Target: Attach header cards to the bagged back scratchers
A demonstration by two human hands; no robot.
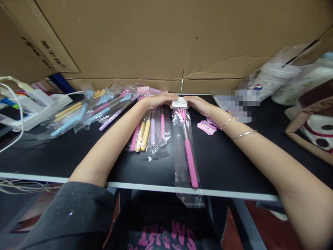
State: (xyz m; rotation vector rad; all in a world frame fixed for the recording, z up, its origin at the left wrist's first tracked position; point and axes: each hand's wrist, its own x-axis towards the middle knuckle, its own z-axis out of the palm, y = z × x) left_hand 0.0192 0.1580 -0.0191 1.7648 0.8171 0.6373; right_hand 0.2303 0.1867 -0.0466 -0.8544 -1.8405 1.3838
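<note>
A pink back scratcher [190, 159] with a metal shaft lies inside a clear plastic bag [179, 163]. The bag's lower end hangs over the table's front edge. Across its top sits a small white piece [179, 102] that looks like a folded card. From the left, my left hand [162, 100] grips one end of this piece; my right hand [197, 104] pinches the other end. The fingertips of both hands are partly hidden. Pink printed cards [207, 127] lie near my right wrist. Bagged back scratchers with pink, yellow and purple handles [146, 135] lie beside my left forearm.
More bagged back scratchers [104, 107] lie at the left, near a white power strip [39, 111] with cables. A cardboard wall [166, 41] closes off the back. At the right stand a bagged white cup [275, 78] and a spotted bag [319, 128].
</note>
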